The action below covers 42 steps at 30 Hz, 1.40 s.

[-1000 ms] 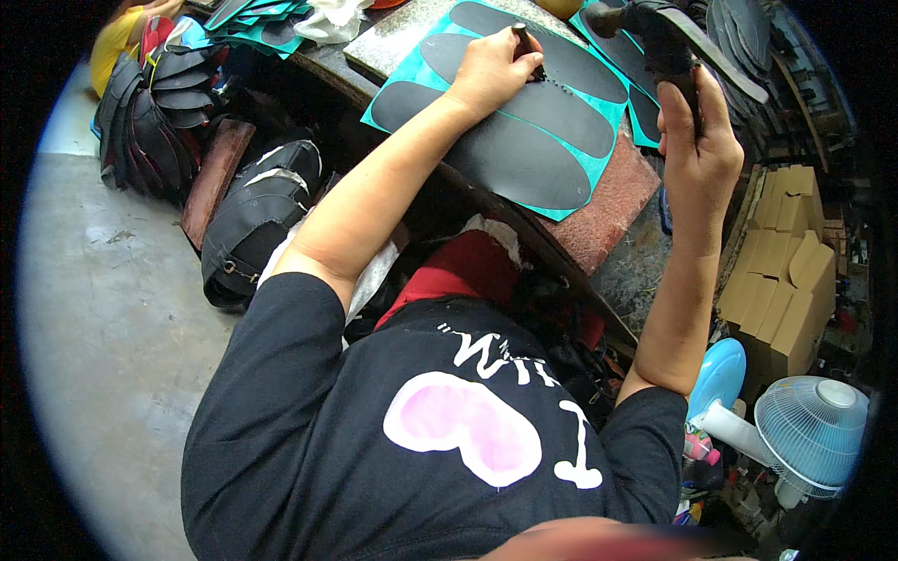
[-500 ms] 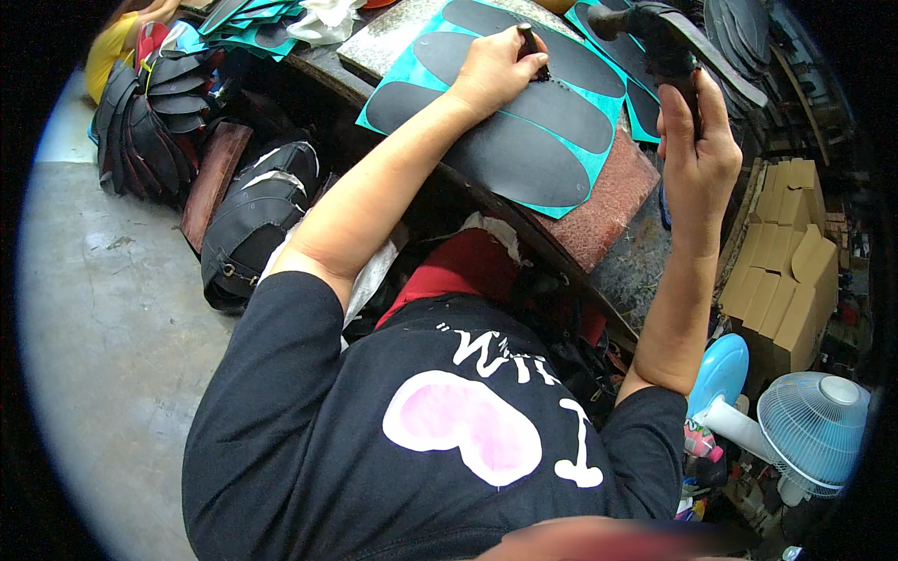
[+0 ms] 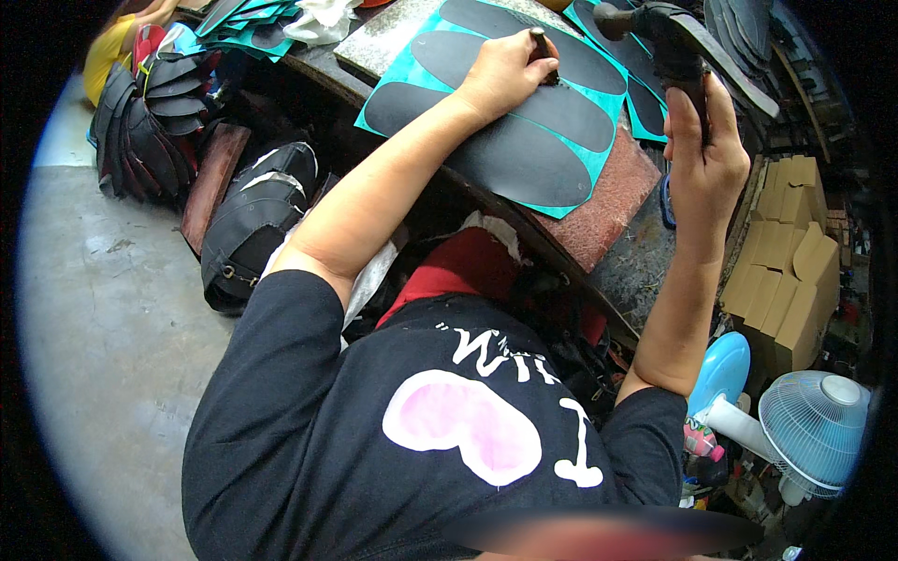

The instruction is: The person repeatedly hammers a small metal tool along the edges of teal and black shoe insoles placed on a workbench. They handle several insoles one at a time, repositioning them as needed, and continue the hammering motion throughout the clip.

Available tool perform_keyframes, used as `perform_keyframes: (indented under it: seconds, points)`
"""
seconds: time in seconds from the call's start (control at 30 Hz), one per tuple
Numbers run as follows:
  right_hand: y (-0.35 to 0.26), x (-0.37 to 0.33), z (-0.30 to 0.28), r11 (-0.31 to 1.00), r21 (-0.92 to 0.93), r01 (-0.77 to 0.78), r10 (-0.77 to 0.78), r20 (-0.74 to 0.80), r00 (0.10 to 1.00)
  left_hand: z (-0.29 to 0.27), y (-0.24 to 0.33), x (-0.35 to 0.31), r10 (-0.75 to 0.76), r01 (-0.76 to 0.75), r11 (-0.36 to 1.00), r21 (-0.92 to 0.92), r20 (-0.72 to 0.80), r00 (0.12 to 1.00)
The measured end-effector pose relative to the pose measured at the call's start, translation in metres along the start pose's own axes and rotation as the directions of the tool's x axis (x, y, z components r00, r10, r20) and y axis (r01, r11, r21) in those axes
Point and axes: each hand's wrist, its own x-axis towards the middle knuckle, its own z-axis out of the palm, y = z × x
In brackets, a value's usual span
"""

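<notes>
My left hand (image 3: 505, 77) grips a short dark metal punch (image 3: 539, 39), held nearly upright with its tip against a black sole-shaped piece (image 3: 585, 70). Small marks show beside the tip. Several of these black shapes, the nearest being a large one (image 3: 519, 164), lie on a teal sheet (image 3: 391, 75). To the right, my right hand (image 3: 708, 154) is closed around the handle of a black hammer (image 3: 678, 51). The hammer is raised apart from the punch, its head at the top of the view.
Under the sheet lie a reddish slab (image 3: 608, 201) and a pale slab (image 3: 374, 42) on the worktable. More teal sheets (image 3: 645, 126) lie beyond. Bundled black pieces (image 3: 140, 122) and a black bag-like item (image 3: 257, 229) sit left. Cardboard boxes (image 3: 786, 280) and a fan (image 3: 814, 430) stand right.
My left hand and the punch have shifted slightly to the right along the black piece. My right hand and the hammer have moved a little to the right.
</notes>
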Motion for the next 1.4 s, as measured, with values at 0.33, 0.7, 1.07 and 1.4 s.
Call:
perform_keyframes:
  seconds: [0.33, 0.7, 1.07, 1.4]
  points:
    - [0.040, -0.022, 0.014, 0.933, -0.315, -0.171, 0.224, 0.138, 0.965, -0.007, -0.001, 0.004, -0.240, 0.049, 0.845, -0.532, -0.295, 0.925]
    - [0.007, 0.001, 0.007, 0.992, -0.129, -0.014, 0.026, 0.093, 0.995, -0.017, -0.010, -0.005, -0.211, 0.190, 0.963, -0.193, -0.093, 0.973]
    - [0.014, -0.006, 0.017, 0.918, -0.382, -0.107, 0.153, 0.093, 0.984, -0.005, 0.003, -0.004, -0.077, 0.050, 0.990, -0.134, -0.210, 0.975]
    - [-0.010, -0.002, 0.004, 0.997, -0.059, 0.054, -0.054, 0.000, 0.999, -0.003, 0.007, -0.003, 0.131, -0.116, 0.981, 0.155, -0.090, 0.987]
